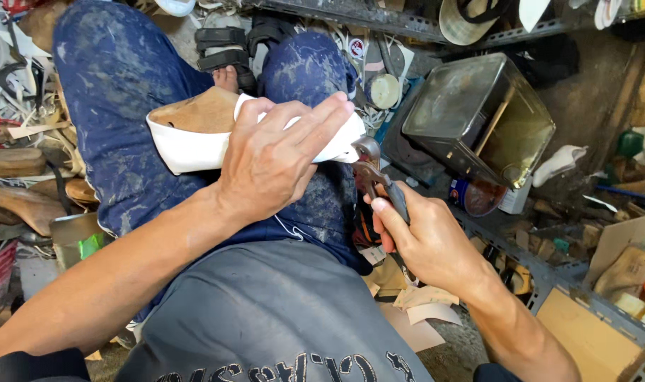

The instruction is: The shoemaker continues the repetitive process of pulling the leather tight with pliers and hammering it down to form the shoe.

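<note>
Your left hand [276,159] presses the white upper [188,150] on the wooden last [202,113]; keep your right hand [425,237] closed firm around the pincers [375,177], pulling evenly.

A large square metal tin [478,117], open and dull grey-gold inside, stands tilted just beyond the right hand's fingers [382,212]. Below it, beside those fingers, lies a small round can [473,196] with a blue and red label. A flat brown cardboard piece [630,237] stands well off to their right.
</note>
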